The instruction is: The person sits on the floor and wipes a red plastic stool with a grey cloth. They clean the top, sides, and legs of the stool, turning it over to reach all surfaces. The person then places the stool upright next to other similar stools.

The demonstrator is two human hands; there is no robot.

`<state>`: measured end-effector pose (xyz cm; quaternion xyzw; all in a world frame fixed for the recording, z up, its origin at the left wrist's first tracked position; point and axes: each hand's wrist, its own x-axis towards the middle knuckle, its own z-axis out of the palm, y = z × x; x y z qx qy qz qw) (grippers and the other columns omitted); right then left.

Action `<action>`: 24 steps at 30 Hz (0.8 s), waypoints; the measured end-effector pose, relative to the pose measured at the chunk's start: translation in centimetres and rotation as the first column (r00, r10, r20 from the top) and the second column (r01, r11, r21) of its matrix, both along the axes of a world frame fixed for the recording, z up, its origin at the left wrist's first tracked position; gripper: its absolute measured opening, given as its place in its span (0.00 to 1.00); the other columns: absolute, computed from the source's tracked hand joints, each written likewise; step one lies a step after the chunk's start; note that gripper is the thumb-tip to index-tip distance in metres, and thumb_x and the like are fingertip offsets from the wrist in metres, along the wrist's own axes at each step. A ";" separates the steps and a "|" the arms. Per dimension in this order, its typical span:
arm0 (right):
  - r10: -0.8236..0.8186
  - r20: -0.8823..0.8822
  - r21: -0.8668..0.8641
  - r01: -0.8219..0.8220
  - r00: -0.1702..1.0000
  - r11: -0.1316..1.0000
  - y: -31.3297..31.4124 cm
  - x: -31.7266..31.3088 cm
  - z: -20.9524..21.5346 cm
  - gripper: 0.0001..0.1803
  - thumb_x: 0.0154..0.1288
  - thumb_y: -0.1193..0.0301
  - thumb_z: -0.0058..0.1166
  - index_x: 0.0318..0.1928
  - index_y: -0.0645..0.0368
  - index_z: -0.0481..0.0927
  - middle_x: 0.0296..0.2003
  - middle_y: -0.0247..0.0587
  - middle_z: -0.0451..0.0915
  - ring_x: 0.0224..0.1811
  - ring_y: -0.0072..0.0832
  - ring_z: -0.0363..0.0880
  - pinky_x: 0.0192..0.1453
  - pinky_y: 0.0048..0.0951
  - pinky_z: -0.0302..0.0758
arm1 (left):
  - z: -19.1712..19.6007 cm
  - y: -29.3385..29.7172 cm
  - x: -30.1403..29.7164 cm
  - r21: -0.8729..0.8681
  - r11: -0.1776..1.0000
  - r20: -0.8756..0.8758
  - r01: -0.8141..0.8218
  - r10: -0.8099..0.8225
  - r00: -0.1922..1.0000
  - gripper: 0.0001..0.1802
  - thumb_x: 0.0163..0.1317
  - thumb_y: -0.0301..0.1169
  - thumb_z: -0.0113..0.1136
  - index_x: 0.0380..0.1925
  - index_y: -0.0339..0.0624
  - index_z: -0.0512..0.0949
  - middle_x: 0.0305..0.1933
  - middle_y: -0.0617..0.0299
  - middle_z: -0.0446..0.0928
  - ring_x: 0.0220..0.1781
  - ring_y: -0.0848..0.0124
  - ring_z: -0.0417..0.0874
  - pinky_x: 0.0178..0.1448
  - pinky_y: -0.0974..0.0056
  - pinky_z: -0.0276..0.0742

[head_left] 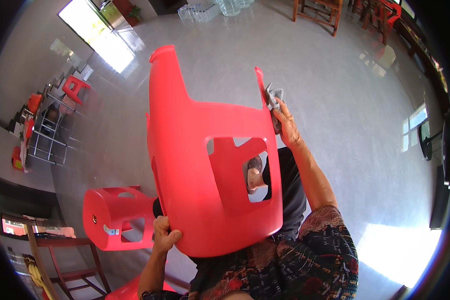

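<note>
A red plastic stool (185, 165) is tilted in front of me, its legs pointing away and its seat end towards my body. My left hand (163, 235) grips its lower left edge near the seat, thumb on the outside. Against the outer face of the far right leg, my right hand (286, 122) presses a grey cloth (275, 97), fingers closed over it. Through the stool's side opening, part of my leg and shoe (255, 172) show.
Another red stool (119, 217) lies on its side at the left. Beyond it stand a metal rack (50, 135) and a small red stool (75, 90). Water bottles (200, 12) and a wooden chair (320, 14) are at the back. A wooden stand (75, 272) is at lower left.
</note>
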<state>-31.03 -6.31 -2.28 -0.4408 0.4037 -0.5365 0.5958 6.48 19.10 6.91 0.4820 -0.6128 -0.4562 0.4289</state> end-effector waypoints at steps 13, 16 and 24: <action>0.076 -0.719 -0.112 -0.223 0.691 0.968 19.4 0.4 2.8 0.25 0.71 0.67 0.39 0.67 0.54 0.62 0.56 0.50 0.70 0.50 0.41 0.67 0.61 0.38 0.62 | 0.0 -1.3 -3.9 0.126 0.971 0.021 -0.205 0.205 0.979 0.13 0.61 0.33 0.60 0.32 0.29 0.79 0.25 0.66 0.79 0.29 0.82 0.76 0.33 0.73 0.71; -0.075 -0.759 -0.261 -0.197 0.646 0.945 22.7 2.5 4.6 0.25 0.68 0.67 0.41 0.65 0.55 0.64 0.59 0.55 0.66 0.53 0.53 0.62 0.63 0.47 0.59 | -0.1 -1.9 -4.9 0.165 0.967 -0.012 -0.195 0.200 0.980 0.11 0.60 0.29 0.62 0.36 0.30 0.81 0.28 0.65 0.81 0.30 0.82 0.77 0.34 0.73 0.73; -0.132 -0.814 -0.541 -0.658 0.565 0.524 19.0 8.7 11.0 0.27 0.52 0.70 0.59 0.55 0.40 0.78 0.61 0.37 0.67 0.60 0.43 0.62 0.59 0.43 0.58 | -2.3 -2.6 -4.4 0.012 0.991 0.234 -0.131 0.124 0.964 0.15 0.56 0.37 0.66 0.40 0.41 0.83 0.25 0.59 0.82 0.22 0.74 0.80 0.29 0.69 0.74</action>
